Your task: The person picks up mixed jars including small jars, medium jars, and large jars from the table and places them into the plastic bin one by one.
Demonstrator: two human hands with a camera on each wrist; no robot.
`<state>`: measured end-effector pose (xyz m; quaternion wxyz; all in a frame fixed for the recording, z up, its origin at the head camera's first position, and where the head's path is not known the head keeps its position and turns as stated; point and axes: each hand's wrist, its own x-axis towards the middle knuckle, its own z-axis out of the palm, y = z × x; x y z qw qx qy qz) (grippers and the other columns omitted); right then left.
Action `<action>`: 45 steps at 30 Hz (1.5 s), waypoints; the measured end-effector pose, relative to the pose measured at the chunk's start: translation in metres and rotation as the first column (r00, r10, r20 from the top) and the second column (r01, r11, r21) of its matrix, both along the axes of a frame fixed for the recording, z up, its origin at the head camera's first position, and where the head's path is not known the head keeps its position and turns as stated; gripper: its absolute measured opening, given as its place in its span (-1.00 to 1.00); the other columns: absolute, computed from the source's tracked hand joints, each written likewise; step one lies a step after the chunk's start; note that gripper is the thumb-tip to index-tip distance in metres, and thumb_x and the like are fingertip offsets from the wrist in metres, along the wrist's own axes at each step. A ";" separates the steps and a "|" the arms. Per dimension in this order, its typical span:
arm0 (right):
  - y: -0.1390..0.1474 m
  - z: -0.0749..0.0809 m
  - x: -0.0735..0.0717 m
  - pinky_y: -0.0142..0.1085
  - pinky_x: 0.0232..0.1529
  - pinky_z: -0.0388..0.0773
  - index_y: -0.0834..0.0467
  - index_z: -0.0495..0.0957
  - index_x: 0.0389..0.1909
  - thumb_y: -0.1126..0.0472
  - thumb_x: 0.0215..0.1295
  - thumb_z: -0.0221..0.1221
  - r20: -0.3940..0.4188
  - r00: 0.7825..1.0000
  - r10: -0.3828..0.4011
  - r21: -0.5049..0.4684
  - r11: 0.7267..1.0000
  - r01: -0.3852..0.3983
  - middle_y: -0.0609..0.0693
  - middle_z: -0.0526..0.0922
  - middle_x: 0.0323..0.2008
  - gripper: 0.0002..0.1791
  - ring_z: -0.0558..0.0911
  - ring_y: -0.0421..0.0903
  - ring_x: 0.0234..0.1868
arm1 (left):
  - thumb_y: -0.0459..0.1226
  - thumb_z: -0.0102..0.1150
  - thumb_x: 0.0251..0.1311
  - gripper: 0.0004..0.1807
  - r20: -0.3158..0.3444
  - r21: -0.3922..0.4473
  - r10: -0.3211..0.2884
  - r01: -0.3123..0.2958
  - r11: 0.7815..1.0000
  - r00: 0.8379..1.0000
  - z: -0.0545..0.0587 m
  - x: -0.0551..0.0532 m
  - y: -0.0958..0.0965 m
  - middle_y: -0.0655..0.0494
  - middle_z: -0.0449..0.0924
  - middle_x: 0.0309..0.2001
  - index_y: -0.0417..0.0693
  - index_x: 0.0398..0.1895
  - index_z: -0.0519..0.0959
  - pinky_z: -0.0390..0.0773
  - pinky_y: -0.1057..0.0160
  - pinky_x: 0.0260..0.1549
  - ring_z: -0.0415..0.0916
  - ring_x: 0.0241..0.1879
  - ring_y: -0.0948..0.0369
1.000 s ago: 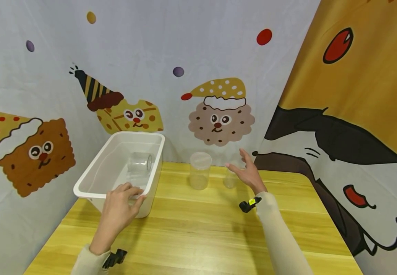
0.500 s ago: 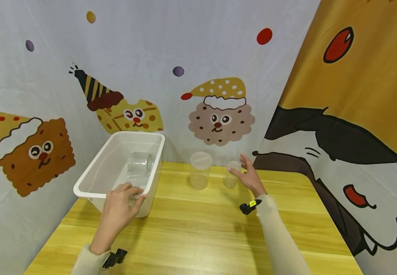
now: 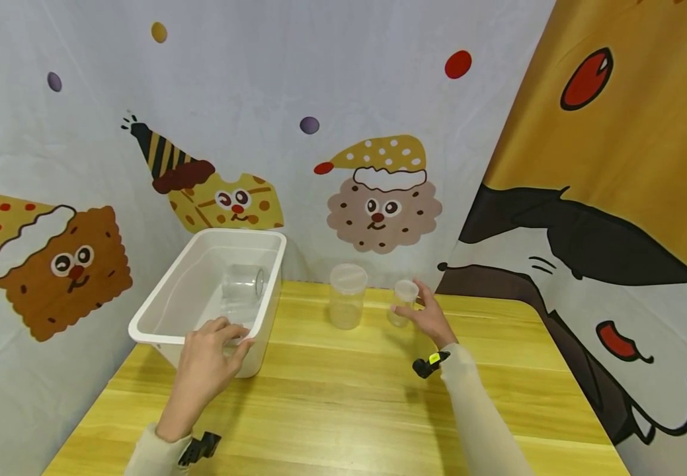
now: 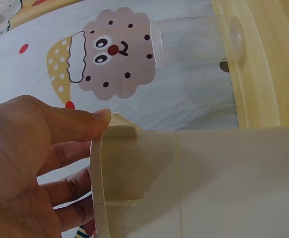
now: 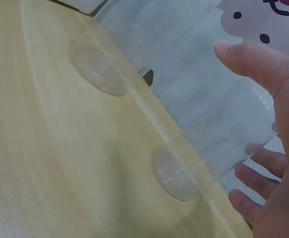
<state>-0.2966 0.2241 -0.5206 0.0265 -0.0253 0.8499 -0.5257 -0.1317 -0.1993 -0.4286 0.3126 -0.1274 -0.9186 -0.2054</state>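
My left hand grips the near rim of a white plastic bin. In the left wrist view its thumb lies on one side of the rim, with the fingers behind. A small clear plastic cup stands upright on the table; my right hand is round it, thumb at its left and fingers at its right. The right wrist view shows the thumb apart from the cup and fingertips close behind it; contact is unclear. Left of that cup stands a larger clear plastic cup. Inside the bin, a clear container lies on its side.
A wooden table carries the bin at its left. Both standing cups are near its back edge. Close behind rises a cloth backdrop printed with cartoon figures; it also runs along the right side. Another clear shape in the bin is partly hidden.
My right hand has come down and its thumb has moved in front of the small cup, with the fingers closer about it. The left hand has stayed on the bin's rim.
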 end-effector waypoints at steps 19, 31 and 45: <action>-0.002 -0.020 -0.004 0.15 0.20 0.24 -0.01 0.13 0.37 0.02 0.10 0.33 -0.002 0.998 -0.065 -0.011 0.998 0.065 0.04 0.27 0.31 -0.16 0.29 0.15 0.29 | -0.22 0.48 -0.17 -0.83 0.000 -0.003 0.003 -0.003 1.000 1.000 0.002 0.000 0.002 0.18 0.52 -0.54 0.00 -0.45 0.70 0.29 0.18 -0.52 0.44 -0.52 0.18; -0.002 -0.016 -0.001 0.09 0.14 0.35 0.01 0.15 0.32 -0.06 0.07 0.34 0.039 0.996 -0.076 -0.003 0.997 0.076 0.11 0.34 0.26 -0.16 0.31 0.17 0.29 | -0.22 0.48 -0.17 -0.83 -0.005 -0.002 -0.007 0.007 1.000 1.000 0.002 0.001 0.001 0.18 0.51 -0.54 -0.01 -0.45 0.70 0.30 0.19 -0.54 0.42 -0.55 0.19; -0.004 -0.009 0.001 0.04 0.14 0.35 0.01 0.20 0.26 -0.17 0.00 0.35 0.037 0.995 -0.095 -0.004 0.995 0.095 0.11 0.46 0.13 -0.15 0.39 0.12 0.18 | -0.22 0.47 -0.16 -0.83 -0.008 -0.004 -0.011 0.011 1.000 1.000 0.002 0.000 0.001 0.15 0.53 -0.53 -0.02 -0.45 0.69 0.32 0.16 -0.53 0.44 -0.54 0.16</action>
